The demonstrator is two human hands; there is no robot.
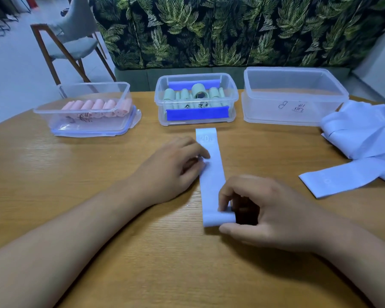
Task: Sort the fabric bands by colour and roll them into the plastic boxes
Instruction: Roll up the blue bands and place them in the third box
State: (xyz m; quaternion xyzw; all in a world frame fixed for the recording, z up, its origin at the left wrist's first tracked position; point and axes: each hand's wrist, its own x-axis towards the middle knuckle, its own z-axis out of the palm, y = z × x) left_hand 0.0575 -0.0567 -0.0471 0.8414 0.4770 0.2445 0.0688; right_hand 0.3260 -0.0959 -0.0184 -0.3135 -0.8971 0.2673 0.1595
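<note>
The right hand (253, 210) pinches the near end of a pale blue band (211, 172) between thumb and curled fingers, with the first turn of a roll just formed under them. The left hand (173, 170) lies relaxed, its fingertips pressing the band's left edge about halfway along. The band lies flat in the middle of the tabletop (98, 196), running straight away from the near edge toward the far edge.

The step in hand looks like rolling the 1st blue band. Along the far edge stand 3 boxes. The left box (53, 121) holds pink rolls (96, 106) and the middle box (161, 107) holds green rolls (198, 94). The right box (296, 112) holds nothing. A pile of blue bands (362, 134) waits at the right edge.

The next move probably calls for turning the roll forward tightly and squarely while the left hand keeps the strip flat, then lifting it into the right box.

The far end of the band is printed "20", followed by small letters too blurred to read. Each box front carries black handwriting: the right box shows something like "B" and another mark, while the others are unclear.
</note>
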